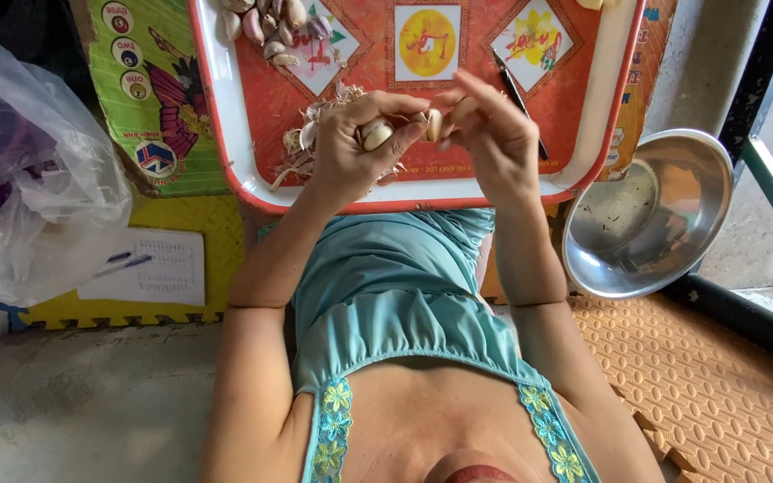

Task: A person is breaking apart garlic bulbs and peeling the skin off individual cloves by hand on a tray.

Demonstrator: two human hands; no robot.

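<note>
Garlic clove (434,123), pale and partly peeled, is pinched between the fingertips of both hands above the near edge of the tray (225,134). Left hand (346,148) is closed around a second clove (375,134), thumb and forefinger also touching the first. Right hand (494,143) grips the first clove from the other side, fingers curled.

Tray: red, white rim, rectangular; three square printed panels along its middle, the centre one yellow with a round mark. Papery skins (301,152) lie on the tray under the left hand. Unpeeled cloves (266,22), roughly ten, are heaped at the far left corner. One dark pen (519,98) lies on the tray just beyond the right hand.

Beside the tray: green printed cardboard (149,98) to the left, one clear plastic bag (29,170), one white lined sheet (158,268) with a blue pen (123,264). One steel bowl (646,215) stands to the right, tilted.
</note>
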